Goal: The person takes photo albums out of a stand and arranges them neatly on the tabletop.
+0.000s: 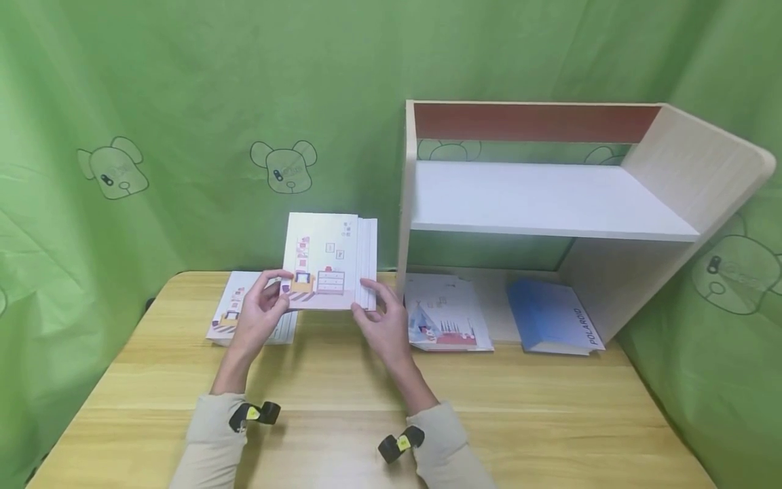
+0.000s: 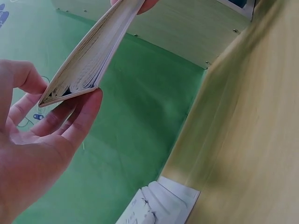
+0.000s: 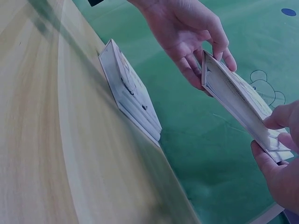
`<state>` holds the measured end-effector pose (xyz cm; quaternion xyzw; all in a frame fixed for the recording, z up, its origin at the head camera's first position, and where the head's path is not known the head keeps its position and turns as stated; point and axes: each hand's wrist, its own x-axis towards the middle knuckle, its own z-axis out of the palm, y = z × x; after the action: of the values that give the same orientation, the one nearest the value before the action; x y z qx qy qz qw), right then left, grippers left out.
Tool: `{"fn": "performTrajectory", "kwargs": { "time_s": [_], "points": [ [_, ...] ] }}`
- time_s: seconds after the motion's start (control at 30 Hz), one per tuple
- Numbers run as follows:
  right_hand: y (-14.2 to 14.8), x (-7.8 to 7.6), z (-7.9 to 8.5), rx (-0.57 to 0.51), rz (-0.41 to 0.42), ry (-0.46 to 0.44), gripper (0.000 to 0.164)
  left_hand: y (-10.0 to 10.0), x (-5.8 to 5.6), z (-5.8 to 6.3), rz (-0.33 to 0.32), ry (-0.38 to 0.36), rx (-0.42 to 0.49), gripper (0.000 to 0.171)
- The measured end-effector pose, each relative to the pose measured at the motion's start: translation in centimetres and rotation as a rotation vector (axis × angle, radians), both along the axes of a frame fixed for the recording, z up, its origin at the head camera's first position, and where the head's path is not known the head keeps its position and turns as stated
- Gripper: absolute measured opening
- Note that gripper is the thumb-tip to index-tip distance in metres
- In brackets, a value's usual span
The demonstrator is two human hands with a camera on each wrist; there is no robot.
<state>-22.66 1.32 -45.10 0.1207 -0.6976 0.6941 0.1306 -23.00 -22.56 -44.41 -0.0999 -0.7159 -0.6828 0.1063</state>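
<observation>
Both hands hold a white book [image 1: 320, 258] up above the table; its cover shows a drawn bedroom with a yellow bed and a dresser. My left hand [image 1: 259, 316] grips its left edge between thumb and fingers, and page edges show in the left wrist view. On the opposite side my right hand [image 1: 386, 326] pinches the lower right corner, where pale layered strips stick out past the cover. Behind the left hand, a similar white book [image 1: 226, 316] lies at the table's back left, partly covered by that hand and wrist.
A two-level shelf unit [image 1: 550, 197] stands at the back right. Below its white board lie a white illustrated book [image 1: 452, 309] and a blue book marked POLAROID [image 1: 550, 316]. The wooden table [image 1: 330, 380] spreads in front, with a green curtain [image 1: 201, 88] behind.
</observation>
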Motion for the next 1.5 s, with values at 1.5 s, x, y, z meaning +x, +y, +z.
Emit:
{"fn": "performTrajectory", "kwargs": {
  "time_s": [1.5],
  "points": [
    [-0.3, -1.0, -3.5, 0.056, -0.03, -0.174, 0.047, -0.3, -1.0, -3.2, 0.004, -0.143, -0.081, 0.047]
  ]
}}
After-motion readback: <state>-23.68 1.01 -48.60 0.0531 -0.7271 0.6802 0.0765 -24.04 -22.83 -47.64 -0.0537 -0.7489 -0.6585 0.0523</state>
